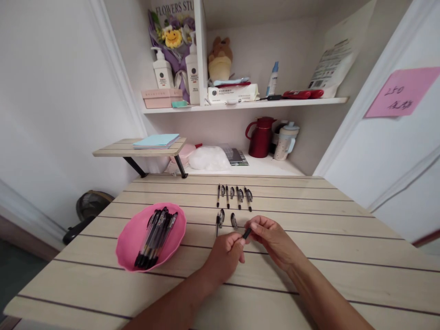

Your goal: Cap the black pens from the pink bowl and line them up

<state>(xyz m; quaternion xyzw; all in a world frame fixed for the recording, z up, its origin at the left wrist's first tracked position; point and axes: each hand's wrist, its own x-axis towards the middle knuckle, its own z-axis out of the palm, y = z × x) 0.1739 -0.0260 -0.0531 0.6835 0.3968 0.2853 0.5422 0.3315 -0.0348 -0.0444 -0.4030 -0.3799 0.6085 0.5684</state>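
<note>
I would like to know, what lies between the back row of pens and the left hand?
In the head view, one pen with a cap beside it lies there, and another cap lies to the right.

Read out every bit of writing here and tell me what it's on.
"FLOWERS STU", cut off: pale sheet behind the purple flower bouquet.
"250": pink paper note; handwritten characters beneath unclear.
Too small or blurred to read: white plastic pump bottles, flat white packet, rectangular pink box, slim blue-capped white bottle, large pale bag.
</note>
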